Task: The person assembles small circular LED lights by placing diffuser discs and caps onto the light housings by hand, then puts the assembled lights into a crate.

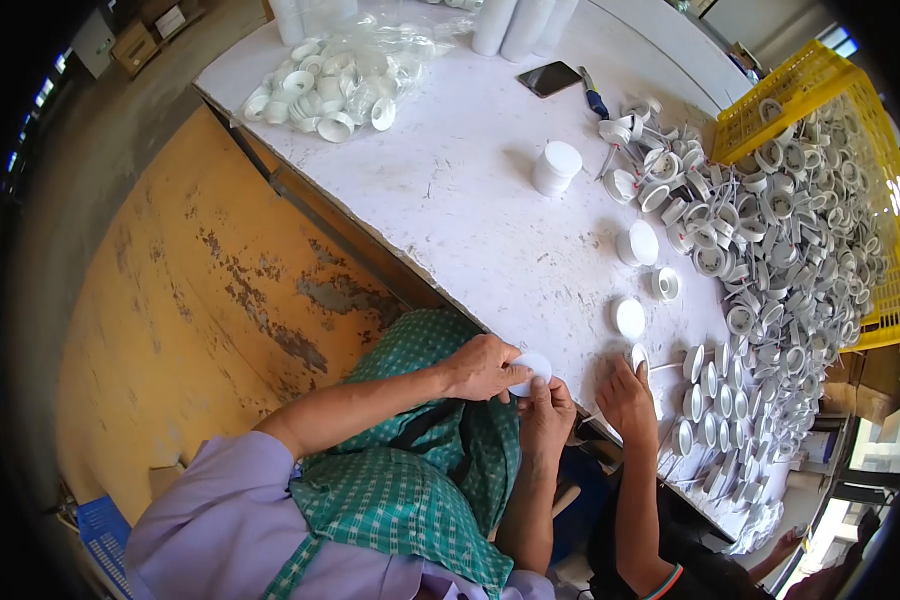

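Note:
At the table's front edge, my left hand (482,368) pinches a round white disc (530,372), seen nearly face on, by its left side. The fingers of my right hand (547,408) close on the lower right rim of the same disc. A co-worker's hand (626,396) is just to the right, with its fingertips at a small white round part (639,356). Beyond it stand a white disc (628,318), an open white ring-shaped cup (666,284) and another white round piece (638,243). Farther back is a short stack of white discs (557,168).
A heap of white round parts with wires (770,220) spills from a yellow crate (805,85) on the right. Rows of white cups (710,400) stand nearer. At the back are a plastic bag of white cups (335,85), a phone (549,79) and a blue-handled tool (594,98).

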Demonstrator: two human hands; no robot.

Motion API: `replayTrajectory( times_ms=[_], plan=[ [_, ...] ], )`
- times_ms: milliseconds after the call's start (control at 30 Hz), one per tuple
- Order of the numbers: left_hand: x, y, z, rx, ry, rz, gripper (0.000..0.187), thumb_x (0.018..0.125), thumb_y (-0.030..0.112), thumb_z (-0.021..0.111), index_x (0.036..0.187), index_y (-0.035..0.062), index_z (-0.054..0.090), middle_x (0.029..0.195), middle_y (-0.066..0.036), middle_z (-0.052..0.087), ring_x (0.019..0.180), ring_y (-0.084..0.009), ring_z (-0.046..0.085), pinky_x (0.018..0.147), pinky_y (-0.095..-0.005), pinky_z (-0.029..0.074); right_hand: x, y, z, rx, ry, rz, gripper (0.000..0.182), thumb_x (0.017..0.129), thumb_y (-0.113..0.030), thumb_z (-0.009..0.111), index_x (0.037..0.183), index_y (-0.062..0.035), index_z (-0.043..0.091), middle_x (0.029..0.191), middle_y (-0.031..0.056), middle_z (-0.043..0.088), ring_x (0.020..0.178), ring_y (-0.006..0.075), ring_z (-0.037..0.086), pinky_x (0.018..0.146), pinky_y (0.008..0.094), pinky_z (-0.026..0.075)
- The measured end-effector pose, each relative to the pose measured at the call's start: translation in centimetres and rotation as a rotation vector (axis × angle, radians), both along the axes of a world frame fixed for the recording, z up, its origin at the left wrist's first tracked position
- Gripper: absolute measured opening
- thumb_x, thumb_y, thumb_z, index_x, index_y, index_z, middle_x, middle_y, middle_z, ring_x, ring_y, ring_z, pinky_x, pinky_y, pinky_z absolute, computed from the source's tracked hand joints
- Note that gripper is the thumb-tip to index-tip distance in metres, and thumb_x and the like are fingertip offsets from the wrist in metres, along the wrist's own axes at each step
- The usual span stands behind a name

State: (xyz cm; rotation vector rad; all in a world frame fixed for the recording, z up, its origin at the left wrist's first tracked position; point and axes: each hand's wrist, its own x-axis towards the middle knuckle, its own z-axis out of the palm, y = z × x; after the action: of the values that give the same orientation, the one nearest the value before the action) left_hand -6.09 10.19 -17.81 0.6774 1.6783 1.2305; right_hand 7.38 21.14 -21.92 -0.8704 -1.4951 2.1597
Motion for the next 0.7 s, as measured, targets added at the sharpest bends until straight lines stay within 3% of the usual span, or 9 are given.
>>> replayTrajectory(
  times_ms=[67,233,400,467,533,700],
  plan=[
    [-0.2,0.3,0.2,-0.061,-0.038,-0.073,0.029,0.091,0.020,0.053,0.102,-0.0033,0.064,0.078,-0.012,0.068,0.063,-0.0137,0.066,0.052,-0.0242,0.050,0.5,0.4,-0.4,-0.125,0.003,-0.025,0.019,0.089,-0.016,0.062,0.094,0.0017,0.061,0.068,0.0039,0.059,0.055,0.0094,0.054,0.050,0.0203,0.044],
    [-1.0,0.8,-0.9,0.071,-0.380,-0.181,0.031,0.092,0.017,0.050,0.108,-0.0089,0.058,0.089,-0.015,0.066,0.070,-0.0158,0.067,0.052,-0.0225,0.052,1.5,0.6,-0.5,-0.267,0.093,-0.071,0.018,0.090,-0.016,0.059,0.093,0.0018,0.061,0.069,0.0046,0.060,0.055,0.0102,0.054,0.051,0.0212,0.045],
    [-0.7,1.6,-0.2,0.012,-0.251,-0.179,0.028,0.092,0.018,0.052,0.095,-0.0082,0.061,0.079,-0.012,0.066,0.068,-0.0154,0.067,0.049,-0.0225,0.051,1.7,0.9,-0.5,-0.306,0.081,-0.089,0.018,0.090,-0.017,0.059,0.092,0.0013,0.061,0.070,0.0047,0.061,0.056,0.0099,0.055,0.051,0.0216,0.046],
    [-0.3,2.4,0.5,-0.021,-0.152,-0.183,0.028,0.092,0.019,0.053,0.090,-0.0076,0.062,0.076,-0.010,0.065,0.067,-0.0152,0.067,0.048,-0.0226,0.050,1.9,1.0,-0.7,-0.030,-0.025,-0.059,0.018,0.089,-0.017,0.061,0.092,0.0010,0.061,0.071,0.0047,0.061,0.057,0.0091,0.055,0.050,0.0212,0.045],
    [0.1,3.2,1.0,-0.101,-0.094,-0.152,0.031,0.092,0.022,0.054,0.082,-0.0061,0.062,0.071,-0.009,0.064,0.064,-0.0151,0.067,0.046,-0.0227,0.049,2.1,1.6,0.4,0.010,-0.049,-0.066,0.019,0.088,-0.017,0.063,0.092,0.0012,0.061,0.071,0.0046,0.062,0.057,0.0086,0.054,0.052,0.0210,0.044],
    [1.2,5.6,-0.4,-0.020,-0.183,-0.197,0.030,0.094,0.022,0.051,0.088,-0.0053,0.061,0.076,-0.010,0.064,0.067,-0.0156,0.067,0.048,-0.0224,0.049,3.9,3.3,1.6,-0.004,-0.072,-0.179,0.016,0.090,-0.013,0.060,0.094,0.0024,0.061,0.069,0.0050,0.060,0.058,0.0090,0.054,0.054,0.0217,0.044]
  ],
)
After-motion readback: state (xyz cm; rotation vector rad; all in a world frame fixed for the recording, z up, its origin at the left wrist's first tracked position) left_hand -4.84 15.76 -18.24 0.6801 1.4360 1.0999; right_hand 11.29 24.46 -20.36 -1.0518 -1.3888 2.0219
